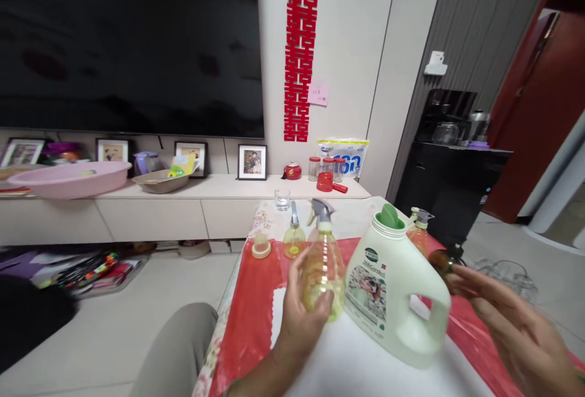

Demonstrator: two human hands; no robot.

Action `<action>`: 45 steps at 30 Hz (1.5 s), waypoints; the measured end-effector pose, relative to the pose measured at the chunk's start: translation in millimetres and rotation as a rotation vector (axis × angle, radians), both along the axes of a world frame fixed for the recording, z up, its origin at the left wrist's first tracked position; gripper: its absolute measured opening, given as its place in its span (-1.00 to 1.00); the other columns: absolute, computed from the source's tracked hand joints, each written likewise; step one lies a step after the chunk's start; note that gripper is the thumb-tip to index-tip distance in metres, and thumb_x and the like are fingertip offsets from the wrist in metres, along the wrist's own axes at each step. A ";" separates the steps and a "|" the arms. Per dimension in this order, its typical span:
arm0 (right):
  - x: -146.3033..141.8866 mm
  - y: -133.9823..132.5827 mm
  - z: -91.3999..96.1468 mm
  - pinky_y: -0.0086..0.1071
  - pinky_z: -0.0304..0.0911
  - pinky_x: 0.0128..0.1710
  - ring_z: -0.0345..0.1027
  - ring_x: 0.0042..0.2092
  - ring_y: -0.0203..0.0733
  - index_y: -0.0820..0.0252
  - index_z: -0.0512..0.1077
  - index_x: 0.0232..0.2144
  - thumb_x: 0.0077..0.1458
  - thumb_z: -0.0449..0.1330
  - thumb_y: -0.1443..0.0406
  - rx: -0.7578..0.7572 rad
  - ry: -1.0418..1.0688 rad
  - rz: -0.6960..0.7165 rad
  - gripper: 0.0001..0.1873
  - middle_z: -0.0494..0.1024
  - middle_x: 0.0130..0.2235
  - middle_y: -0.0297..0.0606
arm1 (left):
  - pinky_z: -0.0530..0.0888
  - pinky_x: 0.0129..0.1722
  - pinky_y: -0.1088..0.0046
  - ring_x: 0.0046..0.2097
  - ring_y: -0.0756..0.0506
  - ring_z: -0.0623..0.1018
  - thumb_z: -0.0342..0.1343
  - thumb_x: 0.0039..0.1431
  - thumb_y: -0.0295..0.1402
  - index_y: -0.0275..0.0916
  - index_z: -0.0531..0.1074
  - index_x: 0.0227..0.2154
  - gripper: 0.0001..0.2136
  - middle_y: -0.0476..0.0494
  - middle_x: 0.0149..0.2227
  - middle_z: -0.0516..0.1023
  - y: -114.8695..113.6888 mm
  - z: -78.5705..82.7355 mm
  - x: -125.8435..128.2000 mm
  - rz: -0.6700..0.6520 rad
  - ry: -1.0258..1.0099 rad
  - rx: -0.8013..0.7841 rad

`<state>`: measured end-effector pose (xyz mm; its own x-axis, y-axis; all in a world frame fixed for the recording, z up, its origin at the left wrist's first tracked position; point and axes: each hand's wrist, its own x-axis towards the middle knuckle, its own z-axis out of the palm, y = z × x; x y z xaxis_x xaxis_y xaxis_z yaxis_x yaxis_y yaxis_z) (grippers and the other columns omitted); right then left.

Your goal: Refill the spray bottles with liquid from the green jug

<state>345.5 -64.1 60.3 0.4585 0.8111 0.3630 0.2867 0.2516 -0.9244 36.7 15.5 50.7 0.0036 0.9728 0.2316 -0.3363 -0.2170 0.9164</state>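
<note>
My left hand [304,305] is wrapped round a clear spray bottle [323,272] with a grey trigger head and pale yellow liquid. Beside it stands a large pale green detergent jug [395,293], uncapped, with a green spout in its mouth. On the right, my right hand [512,318], slightly blurred, has its fingers stretched out. Its fingertips reach a dark amber bottle [441,261] with a black top; whether they touch it is unclear. A pump bottle [419,232] with orange liquid is partly hidden behind the jug. A smaller bottle [294,238] and a pale cap [261,246] stand at the left.
A red cover [249,299] and a white sheet [338,360] lie on the table. A glass [282,200] stands at its far edge. Behind is a low cabinet [219,186] with photo frames, jars and a pink basin [73,178]. Glassware [507,278] shows at the right.
</note>
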 end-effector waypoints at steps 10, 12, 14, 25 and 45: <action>-147.0 19.4 -14.8 -0.13 0.39 0.14 0.37 0.15 0.08 0.12 0.38 0.24 0.13 0.28 -0.04 -0.060 -0.425 0.257 -0.29 0.36 0.22 -0.10 | 0.24 0.33 0.11 0.29 -0.38 0.32 0.28 -0.13 -0.58 -0.12 0.21 0.21 -0.23 -0.29 0.21 0.33 -31.7 -55.5 -0.9 -0.151 0.129 0.251; -153.7 28.3 -26.4 -0.08 0.33 0.19 0.33 0.18 0.12 0.16 0.41 0.20 0.10 0.29 -0.06 -0.074 -0.406 0.250 -0.28 0.37 0.21 -0.07 | 0.23 0.34 0.10 0.30 -0.37 0.31 0.28 -0.12 -0.61 -0.11 0.19 0.23 -0.20 -0.29 0.22 0.31 -30.2 -60.2 -2.8 -0.134 0.191 0.321; -156.3 33.8 -30.1 -0.07 0.32 0.19 0.34 0.17 0.11 0.17 0.44 0.16 0.09 0.29 -0.05 -0.107 -0.411 0.284 -0.32 0.39 0.19 -0.07 | 0.26 0.33 0.07 0.29 -0.36 0.31 0.26 -0.10 -0.61 -0.13 0.11 0.27 -0.17 -0.31 0.23 0.26 -26.3 -67.2 -1.9 -0.110 0.244 0.362; -158.1 41.0 -25.4 -0.22 0.32 0.18 0.32 0.16 -0.09 0.16 0.41 0.08 0.17 0.26 0.02 -0.182 -0.258 0.448 -0.47 0.38 0.15 -0.14 | 0.35 0.20 -0.03 0.22 -0.34 0.34 0.26 -0.10 -0.53 -0.16 -0.01 0.31 -0.12 -0.33 0.18 0.24 -11.9 -84.4 3.7 0.036 0.470 0.499; -160.9 41.0 -32.8 -0.24 0.25 0.11 0.31 0.10 -0.08 0.13 0.28 0.15 0.02 0.36 0.13 -0.393 -0.181 0.557 -0.33 0.40 0.10 -0.23 | 0.15 0.36 -0.07 0.38 -0.37 0.17 0.14 0.05 -0.50 -0.15 0.04 0.36 -0.22 -0.35 0.33 0.16 -16.0 -72.7 -13.7 -0.260 0.374 0.465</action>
